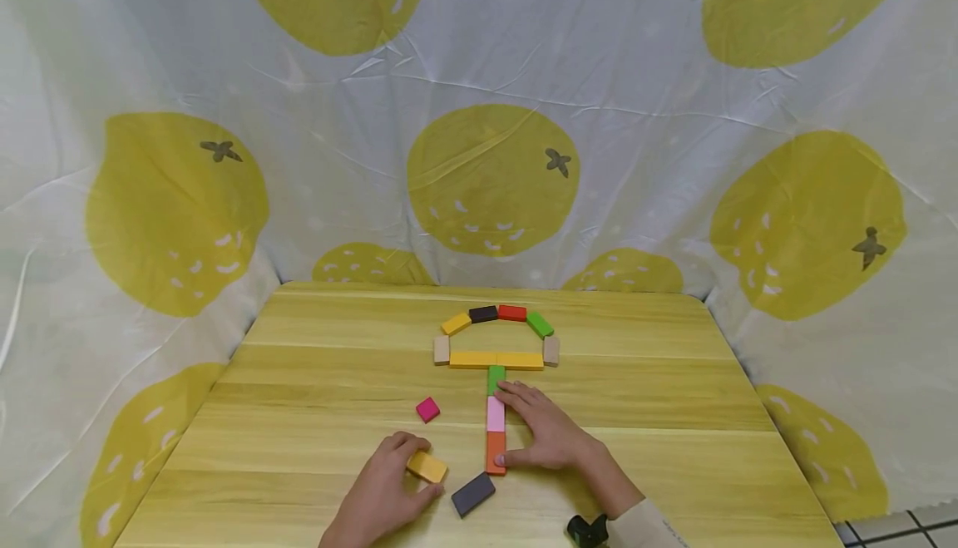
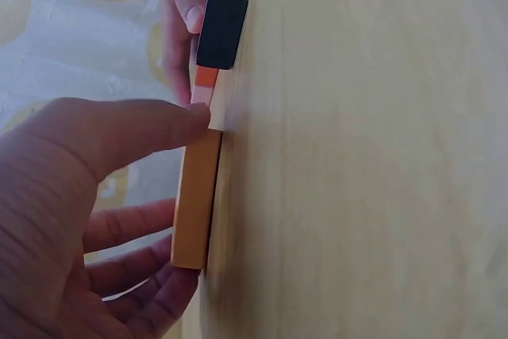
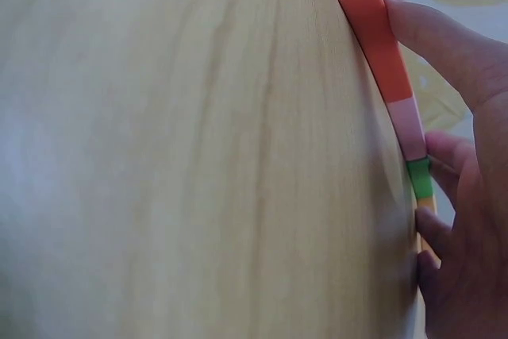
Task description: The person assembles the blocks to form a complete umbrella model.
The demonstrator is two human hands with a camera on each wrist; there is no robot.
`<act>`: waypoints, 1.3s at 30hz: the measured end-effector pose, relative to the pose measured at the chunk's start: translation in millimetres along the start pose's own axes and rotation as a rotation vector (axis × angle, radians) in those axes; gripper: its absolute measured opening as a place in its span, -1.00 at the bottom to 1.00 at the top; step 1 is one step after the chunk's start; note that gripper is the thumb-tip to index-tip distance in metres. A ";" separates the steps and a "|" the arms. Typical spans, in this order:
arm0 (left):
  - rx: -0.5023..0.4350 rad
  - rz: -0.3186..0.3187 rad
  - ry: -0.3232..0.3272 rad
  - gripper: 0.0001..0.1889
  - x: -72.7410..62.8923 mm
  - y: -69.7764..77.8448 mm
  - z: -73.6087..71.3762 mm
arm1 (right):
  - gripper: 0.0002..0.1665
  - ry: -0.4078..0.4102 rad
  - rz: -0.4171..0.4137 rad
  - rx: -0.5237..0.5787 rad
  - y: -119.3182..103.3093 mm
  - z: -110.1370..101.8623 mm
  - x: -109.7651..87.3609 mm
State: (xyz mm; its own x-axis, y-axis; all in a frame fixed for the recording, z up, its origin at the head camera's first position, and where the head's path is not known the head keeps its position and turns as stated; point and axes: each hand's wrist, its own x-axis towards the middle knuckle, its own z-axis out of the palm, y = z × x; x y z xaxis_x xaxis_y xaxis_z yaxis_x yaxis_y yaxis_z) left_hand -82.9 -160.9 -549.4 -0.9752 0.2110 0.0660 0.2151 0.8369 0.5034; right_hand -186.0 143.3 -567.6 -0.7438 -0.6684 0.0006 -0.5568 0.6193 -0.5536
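My left hand (image 1: pixel 382 486) holds a yellow-orange block (image 1: pixel 428 466) on the table, thumb at one end and fingertips at the other, as the left wrist view shows. Just right of it a dark grey block (image 1: pixel 473 495) lies slanted. My right hand (image 1: pixel 550 431) rests along a column of flat blocks, its fingers spread. Its thumb touches the orange-red block (image 1: pixel 496 446) at the near end; the fingertips reach the green block (image 1: pixel 496 377) at the far end. A pink block (image 1: pixel 496 415) sits between those two. The orange-red block (image 3: pixel 373 29) also shows in the right wrist view.
Beyond the column, two yellow blocks (image 1: pixel 473 360) form a bar with a beige block (image 1: pixel 441 350) at each end. Over it arches a row of yellow, black, red (image 1: pixel 512 313) and green blocks. A small magenta block (image 1: pixel 428 409) lies left of the column. Lemon-print cloth (image 1: pixel 636 199) borders the wooden table (image 1: pixel 314 382).
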 end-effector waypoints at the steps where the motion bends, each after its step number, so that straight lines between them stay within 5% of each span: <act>1: 0.001 0.008 0.002 -0.42 -0.1 0.1 0.0 | 0.23 -0.001 -0.001 0.001 0.0 -0.1 -0.1; 14: -0.059 0.061 -0.098 -0.40 -1.9 -0.6 -3.3 | 0.23 0.004 0.000 -0.007 2.0 0.5 0.4; 23: -0.050 0.041 -0.078 -0.26 -2.0 -0.4 1.2 | 0.23 0.002 0.001 -0.006 1.2 0.5 0.4; 39: -0.116 0.083 -0.066 -0.38 2.5 -2.2 3.5 | 0.23 0.003 0.006 0.004 1.3 0.9 0.1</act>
State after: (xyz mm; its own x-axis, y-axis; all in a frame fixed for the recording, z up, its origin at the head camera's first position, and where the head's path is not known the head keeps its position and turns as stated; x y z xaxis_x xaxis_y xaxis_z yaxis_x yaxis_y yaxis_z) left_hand -85.6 -160.4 -553.3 -0.9481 0.3129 0.0562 0.2835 0.7521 0.5950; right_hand -186.5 143.7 -569.1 -0.7485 -0.6632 -0.0007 -0.5505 0.6219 -0.5570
